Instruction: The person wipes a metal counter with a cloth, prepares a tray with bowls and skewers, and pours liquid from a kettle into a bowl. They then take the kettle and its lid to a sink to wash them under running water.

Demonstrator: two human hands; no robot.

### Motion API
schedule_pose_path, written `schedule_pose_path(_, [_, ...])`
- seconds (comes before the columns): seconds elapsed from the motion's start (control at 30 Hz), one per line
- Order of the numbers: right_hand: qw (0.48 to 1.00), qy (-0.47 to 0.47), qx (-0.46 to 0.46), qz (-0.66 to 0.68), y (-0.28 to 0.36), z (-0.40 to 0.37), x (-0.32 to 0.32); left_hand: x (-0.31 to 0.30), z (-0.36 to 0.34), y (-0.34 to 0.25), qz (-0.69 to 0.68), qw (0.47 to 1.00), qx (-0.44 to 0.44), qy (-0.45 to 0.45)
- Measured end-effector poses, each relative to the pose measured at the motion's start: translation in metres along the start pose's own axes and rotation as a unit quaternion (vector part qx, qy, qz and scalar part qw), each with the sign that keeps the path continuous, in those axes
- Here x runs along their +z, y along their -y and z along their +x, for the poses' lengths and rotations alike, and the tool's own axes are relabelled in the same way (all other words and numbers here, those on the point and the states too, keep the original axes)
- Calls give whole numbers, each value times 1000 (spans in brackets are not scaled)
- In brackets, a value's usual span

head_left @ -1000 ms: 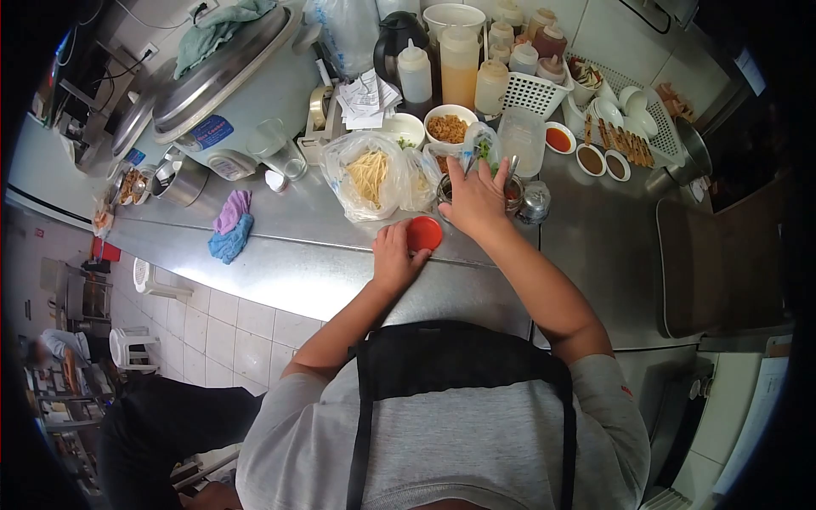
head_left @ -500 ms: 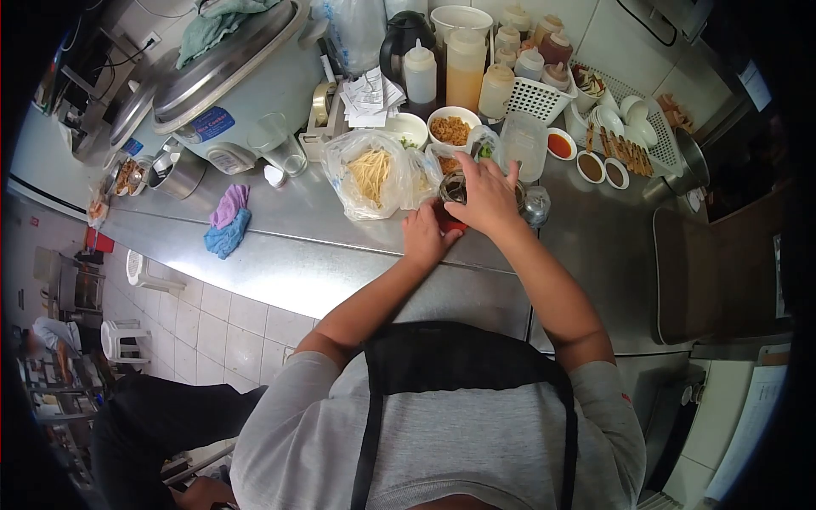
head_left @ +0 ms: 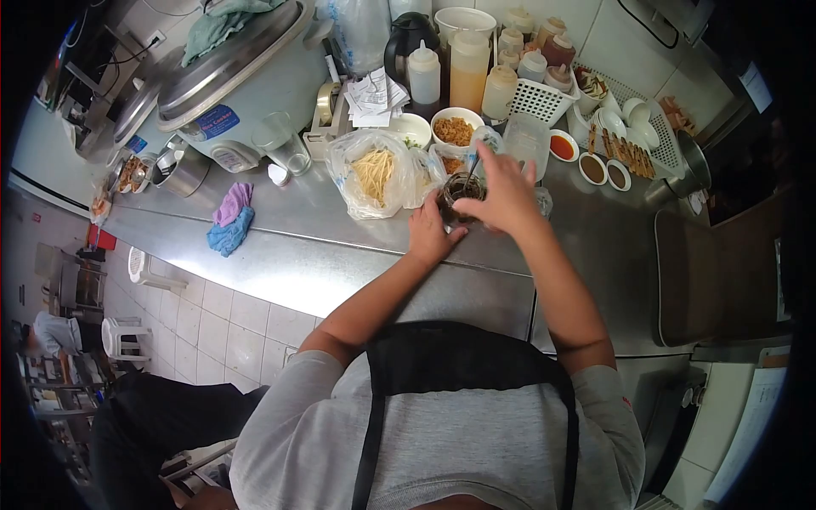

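My left hand (head_left: pixel 432 231) is wrapped round the near left side of a small glass jar (head_left: pixel 450 212) with dark contents, standing on the steel counter. A thin spoon handle (head_left: pixel 472 172) sticks up out of it. My right hand (head_left: pixel 508 197) hangs over the jar's right side, thumb and index finger stretched apart on either side of the handle; its other fingers are partly hidden. Close by on the left lies a clear plastic bag (head_left: pixel 340 170) of pale yellow strips (head_left: pixel 374 174). Behind the jar stands a bowl of brown crumbly food (head_left: pixel 454 130).
Squeeze bottles (head_left: pixel 422 76) and a white basket (head_left: pixel 544 100) line the back wall. Sauce bowls (head_left: pixel 563 144) and skewers (head_left: pixel 629 153) stand to the right. A clear plastic tub (head_left: pixel 527 140) is behind my right hand. Rice cookers (head_left: pixel 246 93) and cloths (head_left: pixel 229 223) occupy the left.
My right hand has shifted right, uncovering the dark jar and the upright spoon handle. A red patch beside my left hand no longer shows. My left hand stays nearly in place.
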State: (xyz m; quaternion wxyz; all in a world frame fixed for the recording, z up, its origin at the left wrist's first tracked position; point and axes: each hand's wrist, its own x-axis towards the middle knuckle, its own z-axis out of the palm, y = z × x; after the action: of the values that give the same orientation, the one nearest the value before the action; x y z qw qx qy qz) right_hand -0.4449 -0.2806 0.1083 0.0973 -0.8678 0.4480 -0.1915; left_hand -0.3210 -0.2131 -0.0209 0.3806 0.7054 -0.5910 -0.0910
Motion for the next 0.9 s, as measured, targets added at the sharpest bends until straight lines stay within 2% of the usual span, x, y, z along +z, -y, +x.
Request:
schedule_pose_path(0.03, [999, -32, -5, 13, -8, -2, -7, -1, -2, 1, -13, 1000, 1, 3])
schedule_pose_path(0.07, [992, -102, -42, 58, -20, -3, -15, -1, -5, 2, -18, 1000, -6, 9])
schedule_pose_path(0.17, [959, -188, 34, 208, -62, -18, -21, -3, -6, -1, -19, 999, -24, 20])
schedule_pose_path(0.27, [947, -205, 106, 223, -92, -46, -5, -3, -4, -6, -4, 999, -38, 24])
schedule_pose_path(0.33, [947, -176, 139, 231, -102, -64, 8, -2, -2, -8, 0, 998, -52, 32])
schedule_pose_path(0.5, [928, -151, 196, 279, -121, -84, 11, 0, -2, 3, -78, 997, -8, 22])
schedule_pose_path(0.57, [925, -145, 213, 279, -124, -77, -6, 1, -8, 13, -126, 991, 39, 13])
schedule_pose_path(0.73, [937, -234, 95, 242, -178, -25, -42, -4, -17, 9, -99, 992, 74, -9])
schedule_pose_path(0.83, [951, -235, 111, 169, -208, 23, -83, -7, -14, 3, -87, 993, 75, -8])
schedule_pose_path(0.9, [938, -239, 174, 180, -255, 60, -91, -9, -14, 1, -84, 994, 74, -6])
